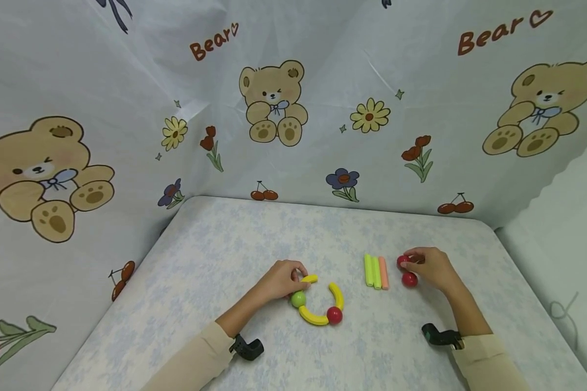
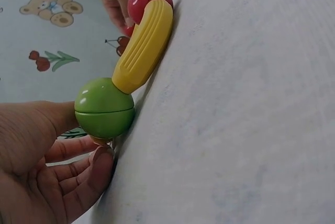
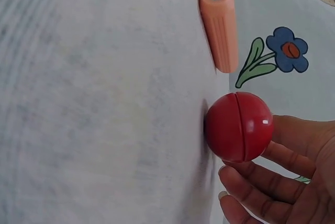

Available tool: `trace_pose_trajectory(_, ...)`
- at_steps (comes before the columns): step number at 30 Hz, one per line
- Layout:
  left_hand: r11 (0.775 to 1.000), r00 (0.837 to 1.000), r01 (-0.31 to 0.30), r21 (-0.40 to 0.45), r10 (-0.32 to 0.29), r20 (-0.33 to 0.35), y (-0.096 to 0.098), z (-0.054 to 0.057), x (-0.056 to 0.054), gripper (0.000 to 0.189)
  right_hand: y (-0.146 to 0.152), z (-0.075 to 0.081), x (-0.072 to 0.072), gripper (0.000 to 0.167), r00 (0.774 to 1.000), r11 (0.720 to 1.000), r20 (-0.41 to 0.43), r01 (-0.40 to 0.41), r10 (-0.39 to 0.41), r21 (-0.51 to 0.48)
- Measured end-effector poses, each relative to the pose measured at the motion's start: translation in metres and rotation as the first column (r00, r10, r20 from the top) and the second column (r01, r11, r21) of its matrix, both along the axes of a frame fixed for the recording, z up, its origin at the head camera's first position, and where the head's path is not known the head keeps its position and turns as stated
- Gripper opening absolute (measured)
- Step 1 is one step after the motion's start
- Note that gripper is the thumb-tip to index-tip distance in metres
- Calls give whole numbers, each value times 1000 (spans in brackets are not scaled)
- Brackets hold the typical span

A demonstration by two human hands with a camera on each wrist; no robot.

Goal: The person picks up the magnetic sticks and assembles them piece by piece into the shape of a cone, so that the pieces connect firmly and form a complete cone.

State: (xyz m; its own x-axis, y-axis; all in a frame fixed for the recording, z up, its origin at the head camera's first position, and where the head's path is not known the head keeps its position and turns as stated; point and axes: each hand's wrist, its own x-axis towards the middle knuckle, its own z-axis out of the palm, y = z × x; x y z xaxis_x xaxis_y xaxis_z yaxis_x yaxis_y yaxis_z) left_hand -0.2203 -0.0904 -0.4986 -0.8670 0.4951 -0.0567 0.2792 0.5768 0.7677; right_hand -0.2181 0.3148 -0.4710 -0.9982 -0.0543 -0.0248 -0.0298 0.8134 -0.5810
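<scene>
My left hand (image 1: 285, 279) pinches a short curved yellow piece (image 1: 310, 278) beside a green ball (image 1: 298, 299). From that ball, a grooved yellow curved rod (image 1: 313, 317) leads to a red ball (image 1: 335, 315), and another yellow curved rod (image 1: 337, 296) rises from there. Together they form a ring with a gap at its far side. To the right, my right hand (image 1: 429, 266) holds a red ball (image 1: 403, 262) between thumb and fingers. A second red ball (image 3: 239, 127) rests just nearer, and it partly hides the fingers in the right wrist view.
Two yellow-green sticks (image 1: 372, 271) and a salmon-pink stick (image 1: 383, 273) lie side by side between the ring and the right hand. A pale patterned cloth covers the table (image 1: 225, 239). Behind it hangs a bear-print curtain (image 1: 318, 108).
</scene>
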Motion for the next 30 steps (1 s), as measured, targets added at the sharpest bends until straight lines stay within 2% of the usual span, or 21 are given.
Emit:
trace_pose_trajectory(6, 1000, 1000, 1, 12, -1, 8, 0, -1, -1, 22, -4, 8, 1, 40, 998, 1000, -55, 31, -31, 2)
trace_pose_trajectory(11, 1000, 1000, 5, 14, -5, 16, 0, -2, -2, 21, -11, 17, 2, 43, 995, 1000, -98, 14, -15, -5)
trace_pose_trajectory(18, 1000, 1000, 5, 19, -5, 24, -2, -4, -3, 20, -32, 33, 12, 46, 986, 997, -156, -63, 57, -35)
trace_pose_trajectory(22, 1000, 1000, 1, 26, -2, 29, -2, -3, -2, 20, -50, 40, 18, 43, 982, 992, -159, -109, 97, -65)
trace_pose_trajectory(30, 999, 999, 7, 31, -9, 46, -1, -1, -2, 21, -84, 40, 26, 34, 967, 972, -172, -209, 190, -105)
